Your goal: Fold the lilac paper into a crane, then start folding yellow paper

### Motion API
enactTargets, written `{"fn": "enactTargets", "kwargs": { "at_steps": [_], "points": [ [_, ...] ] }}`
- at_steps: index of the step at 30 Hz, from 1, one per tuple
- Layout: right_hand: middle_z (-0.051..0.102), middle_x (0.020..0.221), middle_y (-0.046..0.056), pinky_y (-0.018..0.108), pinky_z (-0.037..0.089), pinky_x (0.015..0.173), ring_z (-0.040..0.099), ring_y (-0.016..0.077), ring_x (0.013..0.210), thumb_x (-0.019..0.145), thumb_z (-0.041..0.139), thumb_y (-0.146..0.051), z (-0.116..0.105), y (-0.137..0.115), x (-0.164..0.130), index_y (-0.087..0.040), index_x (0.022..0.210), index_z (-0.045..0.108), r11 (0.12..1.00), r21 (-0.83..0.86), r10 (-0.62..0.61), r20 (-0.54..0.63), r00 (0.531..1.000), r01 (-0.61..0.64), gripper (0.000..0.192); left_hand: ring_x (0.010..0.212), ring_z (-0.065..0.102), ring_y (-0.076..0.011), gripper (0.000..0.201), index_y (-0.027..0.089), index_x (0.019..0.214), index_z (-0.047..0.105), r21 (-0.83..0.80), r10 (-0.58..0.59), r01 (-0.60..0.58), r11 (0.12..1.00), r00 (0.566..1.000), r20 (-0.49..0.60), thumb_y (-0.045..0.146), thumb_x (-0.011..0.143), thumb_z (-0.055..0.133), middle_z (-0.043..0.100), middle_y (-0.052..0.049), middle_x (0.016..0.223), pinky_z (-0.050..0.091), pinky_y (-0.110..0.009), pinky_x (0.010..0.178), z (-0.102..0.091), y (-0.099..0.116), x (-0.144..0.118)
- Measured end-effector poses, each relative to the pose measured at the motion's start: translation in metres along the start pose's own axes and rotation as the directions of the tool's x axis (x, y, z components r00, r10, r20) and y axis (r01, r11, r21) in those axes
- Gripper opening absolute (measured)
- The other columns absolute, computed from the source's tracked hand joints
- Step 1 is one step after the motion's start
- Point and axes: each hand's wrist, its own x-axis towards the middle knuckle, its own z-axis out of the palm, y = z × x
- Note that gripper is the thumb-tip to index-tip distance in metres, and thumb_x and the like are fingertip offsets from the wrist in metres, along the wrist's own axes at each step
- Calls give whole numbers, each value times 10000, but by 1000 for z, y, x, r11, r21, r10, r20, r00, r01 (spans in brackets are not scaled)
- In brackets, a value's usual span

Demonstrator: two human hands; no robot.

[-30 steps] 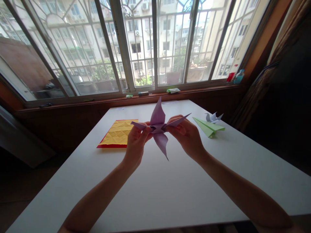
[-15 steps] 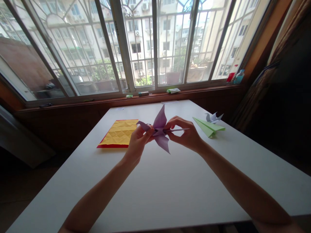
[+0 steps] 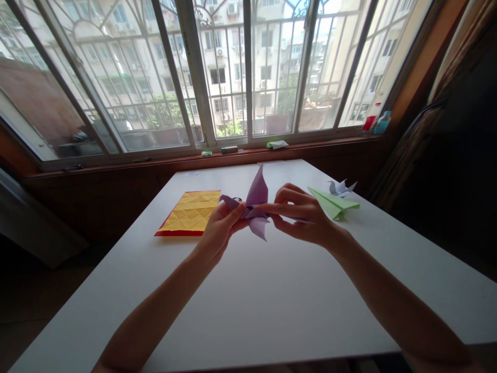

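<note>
A purple origami crane (image 3: 258,192) is held above the white table (image 3: 248,300), one wing pointing up and the other down toward me. My left hand (image 3: 225,223) is closed on its left side, thumb on top, by a pointed end. My right hand (image 3: 306,212) is at the crane's other side. Its index finger reaches onto the middle of the body and its thumb is underneath. A thin pointed end of the crane runs between the thumb and fingers of that hand. The fingers partly hide the crane's body.
Left on the table lies a creased yellow sheet (image 3: 192,212) on a red-edged one. A green paper plane (image 3: 334,203) and a grey-white paper crane (image 3: 341,187) lie to the right. Bottles (image 3: 382,123) and small items line the windowsill (image 3: 163,160).
My right hand has shifted slightly right, and its index finger has straightened onto the crane's middle. The lower wing has changed angle and looks shorter. My left hand keeps its hold.
</note>
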Motion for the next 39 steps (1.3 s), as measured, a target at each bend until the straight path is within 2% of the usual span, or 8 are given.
{"fn": "enactTargets", "kwargs": {
  "at_steps": [6,12,20,27,31,35,39],
  "points": [
    [503,723,10,293,456,607,473,150,703,780,514,-51,-4,-1,-1,-333,1230,544,1000,12,4,86,996,-5,532,731,639,-122,262,141,781,636,-13,-28,28,1000,1000,6,345,668,754,660,-9,787,525,-255,734,0,0,-1],
    [543,802,23,297,468,631,505,147,735,797,477,-64,-2,2,-3,-347,1204,560,998,39,44,127,991,-50,503,733,647,-129,262,140,796,638,-3,-37,37,999,999,21,345,677,749,673,-19,797,532,-266,737,-1,-2,0],
    [528,791,22,300,465,639,500,143,737,785,463,-42,-1,5,-5,-319,1195,571,992,96,68,120,990,-80,507,745,651,-136,264,143,792,646,32,-13,13,999,1000,10,357,676,748,675,-21,795,542,-265,725,0,-4,-2],
    [532,800,29,282,477,614,527,135,730,792,467,-50,2,3,-3,-283,1088,633,982,150,98,90,991,-111,412,781,638,-137,240,154,803,654,57,76,-74,996,997,-27,341,683,744,651,-12,837,551,-280,756,-2,-2,-1],
    [566,842,30,260,487,607,563,122,719,808,511,-78,4,-3,0,-258,1095,621,945,241,224,12,975,-220,356,784,643,-148,239,156,801,655,69,99,-97,993,995,-22,351,691,737,652,-18,839,556,-290,748,-2,1,-2],
    [583,794,11,291,516,674,575,128,708,784,607,-162,5,-5,-1,-228,1033,614,853,326,437,-20,899,-408,258,791,649,-160,256,158,830,650,83,130,-128,988,991,-27,362,698,729,663,-29,853,554,-288,727,-1,-1,-2],
    [613,816,14,301,537,718,601,137,762,750,670,-198,6,-3,-3,-214,916,615,757,475,522,-29,852,-448,176,791,651,-150,236,170,830,634,70,198,-196,978,980,-26,368,725,707,670,-29,918,549,-274,715,0,-3,-3]
  ]
}}
